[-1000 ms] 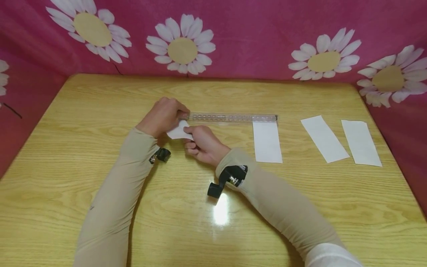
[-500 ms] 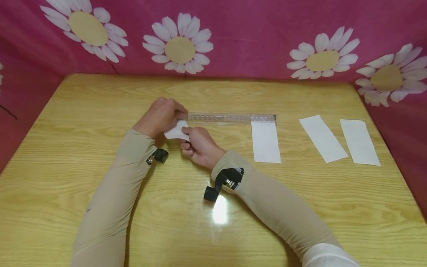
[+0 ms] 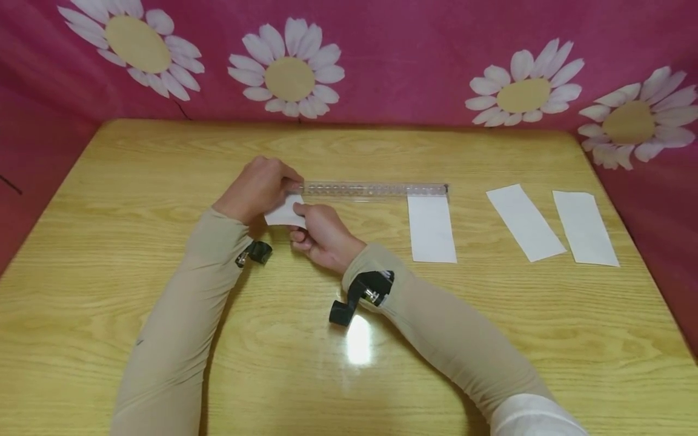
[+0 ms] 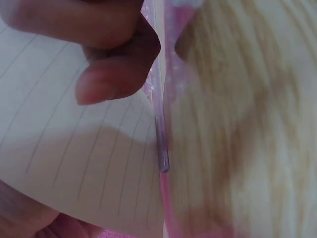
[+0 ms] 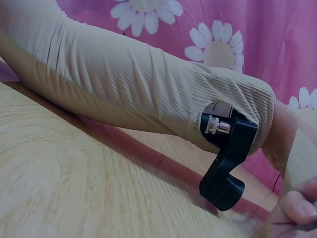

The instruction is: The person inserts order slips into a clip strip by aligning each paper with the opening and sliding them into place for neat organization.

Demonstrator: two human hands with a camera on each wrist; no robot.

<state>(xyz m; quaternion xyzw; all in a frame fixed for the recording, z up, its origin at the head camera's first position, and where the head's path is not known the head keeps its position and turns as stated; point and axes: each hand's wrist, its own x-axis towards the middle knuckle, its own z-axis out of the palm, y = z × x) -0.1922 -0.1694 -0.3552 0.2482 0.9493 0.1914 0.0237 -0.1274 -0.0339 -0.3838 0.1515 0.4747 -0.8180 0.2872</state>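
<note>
Pink cloth [image 3: 403, 60] printed with big white daisies hangs behind the wood-grained bench [image 3: 163, 151], which I see reaching out well past both arms. At the left, a beige sleeve [image 3: 169, 327] leads up to the left hand [image 3: 256, 189], bent over the left end of a clear ruler [image 3: 354, 190], fingers curled and gripping it. Just below that grip sits a piece of paper [image 3: 285, 213], bowed up off the bench; close in, from the left wrist, I can make out ruled lines on it. Next comes the right hand [image 3: 327, 239], pinching the paper's edge, thumb on top and fingers folded beneath, with a black mount [image 3: 342, 313] jutting from the cuff. From the left hand the ruler runs straight to the right, lying flat. Its far end overlaps the top of a white strip [image 3: 431, 229] set nearly square to it. Well apart, further right, lie a slanted strip [image 3: 526, 223] and, just beside it, a last strip [image 3: 586, 228], tilted less.
</note>
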